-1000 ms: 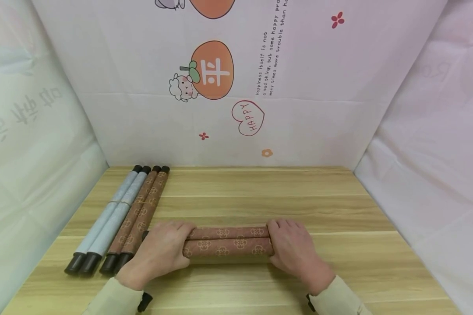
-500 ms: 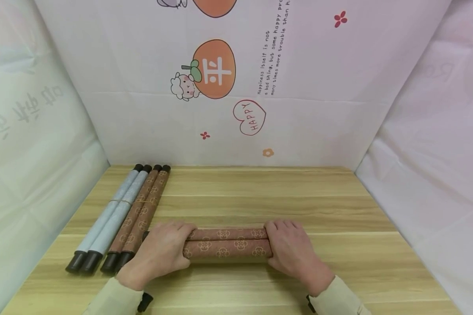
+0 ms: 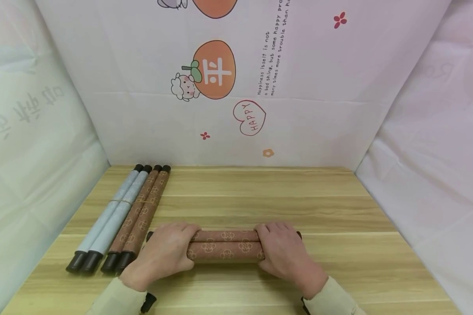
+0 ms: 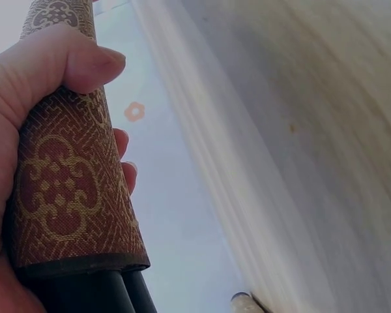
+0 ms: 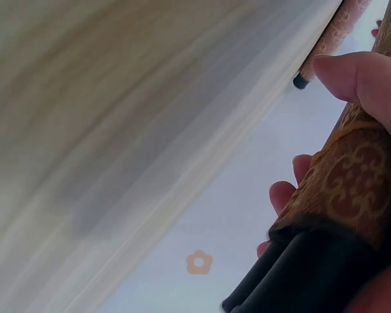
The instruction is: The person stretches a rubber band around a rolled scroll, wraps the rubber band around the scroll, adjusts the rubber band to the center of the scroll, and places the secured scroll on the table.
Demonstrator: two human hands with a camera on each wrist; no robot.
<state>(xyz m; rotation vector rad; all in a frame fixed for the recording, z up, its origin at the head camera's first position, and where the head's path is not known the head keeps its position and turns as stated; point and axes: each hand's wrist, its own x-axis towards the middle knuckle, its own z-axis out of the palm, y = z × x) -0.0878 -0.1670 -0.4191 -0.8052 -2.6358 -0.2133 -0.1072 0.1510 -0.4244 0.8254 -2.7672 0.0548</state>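
A brown scroll (image 3: 225, 250) with gold flower patterns and two parallel rolls lies crosswise near the front of the table. My left hand (image 3: 163, 248) grips its left part, thumb on the near side. On the right part, my right hand (image 3: 284, 250) holds it the same way. In the left wrist view, black end caps (image 4: 85, 293) stick out below the patterned cloth (image 4: 58, 189). The right wrist view shows a thin tan band (image 5: 352, 134) around the scroll close to my thumb, with black caps (image 5: 306, 267) at that end.
To the left, a light-blue scroll (image 3: 112, 214) and another brown scroll (image 3: 142, 212) lie side by side, slanting away, each with a thin tie around it. They rest on the wood-grain table (image 3: 268, 197). White printed sheeting (image 3: 307, 127) walls the back and both sides.
My right hand has shifted left and my left hand slightly right, so less cloth shows between them. A black cap now shows beyond the right hand. The scrolls at left stay put.
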